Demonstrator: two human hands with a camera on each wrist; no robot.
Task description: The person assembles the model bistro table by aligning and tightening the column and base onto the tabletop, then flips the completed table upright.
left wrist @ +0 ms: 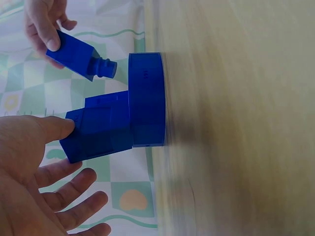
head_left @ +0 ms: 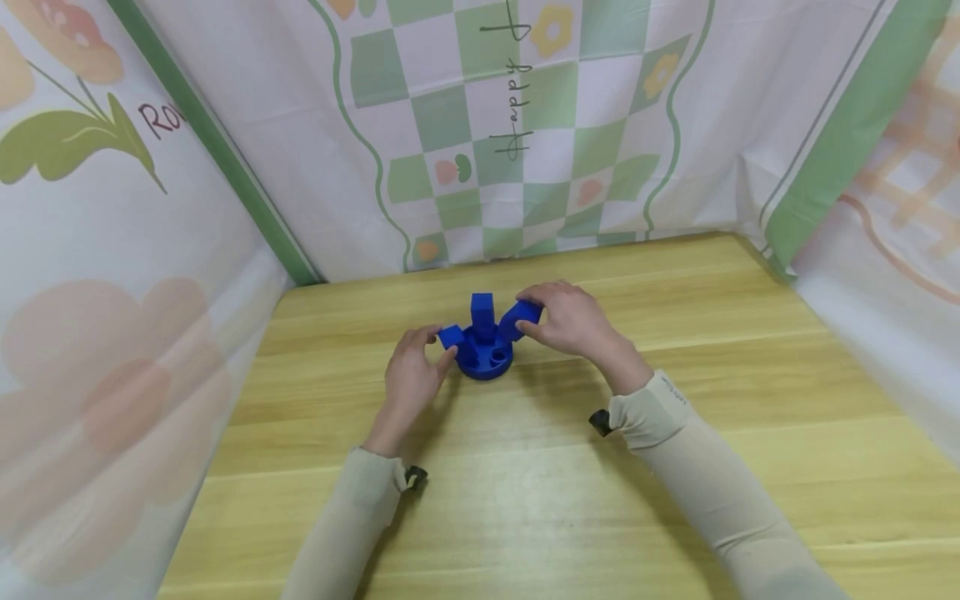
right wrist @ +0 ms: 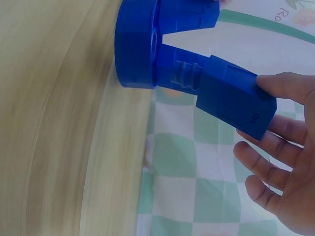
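A round blue base (head_left: 487,371) with holes in its top stands on the table. Pinched between the thumb and fingers of my left hand (head_left: 411,375) is a blue block (left wrist: 96,132), tilted outward at the base's left side; its lower end is hidden. My right hand (head_left: 573,321) holds another blue block (right wrist: 236,96) by its wide end, tilted above the base's right side. The ribbed neck (left wrist: 103,68) of that block points down toward the base and is apart from it. Between the hands, a third blue block (head_left: 482,312) stands upright at the back of the base.
The wooden table (head_left: 510,500) has a patterned cloth (head_left: 480,192) hanging behind its far edge. More printed cloth (head_left: 120,375) hangs at the left side and at the right. A small black piece (head_left: 601,422) sits at each wrist.
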